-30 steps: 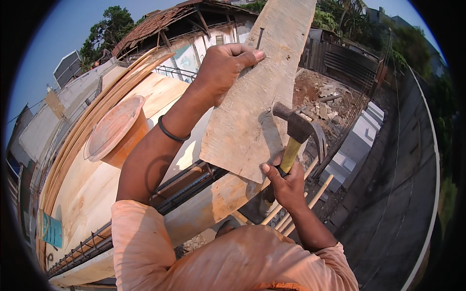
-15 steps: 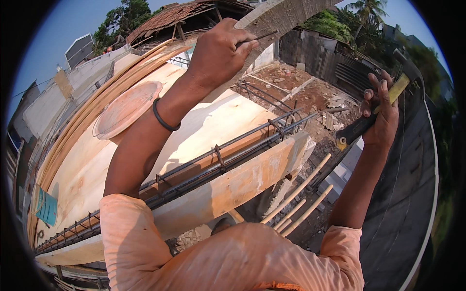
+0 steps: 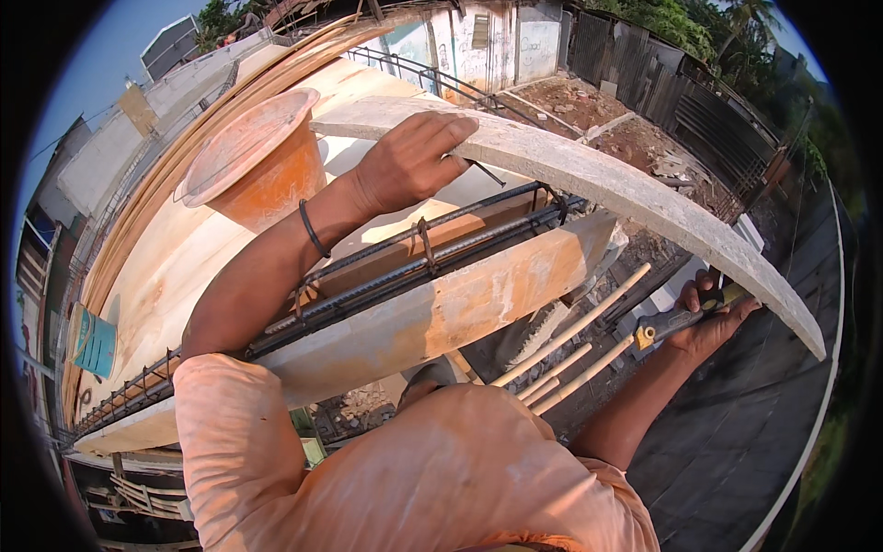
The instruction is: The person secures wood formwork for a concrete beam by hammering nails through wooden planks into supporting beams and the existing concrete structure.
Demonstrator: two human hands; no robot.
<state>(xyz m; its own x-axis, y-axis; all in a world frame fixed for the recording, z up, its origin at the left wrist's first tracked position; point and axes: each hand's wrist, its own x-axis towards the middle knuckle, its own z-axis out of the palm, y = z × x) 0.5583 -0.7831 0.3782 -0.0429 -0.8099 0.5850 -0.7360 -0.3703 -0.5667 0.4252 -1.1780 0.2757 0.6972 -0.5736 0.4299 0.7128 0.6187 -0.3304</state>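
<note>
A long grey plank (image 3: pixel 607 184) runs across in front of me, from beside the orange bucket down to the far right. Against its near edge, my left hand (image 3: pixel 414 161) is closed, fingers pressed together. A dark nail (image 3: pixel 489 175) sticks out from below the thumb, pointing right. Lower on the right, my right hand (image 3: pixel 704 322) grips a hammer (image 3: pixel 676 322) by its black-and-yellow handle, close under the plank. The plank hides the hammer's head. Whether the right hand also touches the plank, I cannot tell.
Steel rebar (image 3: pixel 386 253) lies along a board form (image 3: pixel 441 322) below my left arm. An orange bucket (image 3: pixel 276 170) and a teal container (image 3: pixel 97 342) stand on plywood (image 3: pixel 147 304). Wooden poles (image 3: pixel 589 373) jut out before me; a dark sheet roof (image 3: pixel 736 432) slopes on the right.
The plank has come down from the top of the view and now slants across it. My left hand has lowered with the nail. My right hand has dropped with the hammer, down below the plank.
</note>
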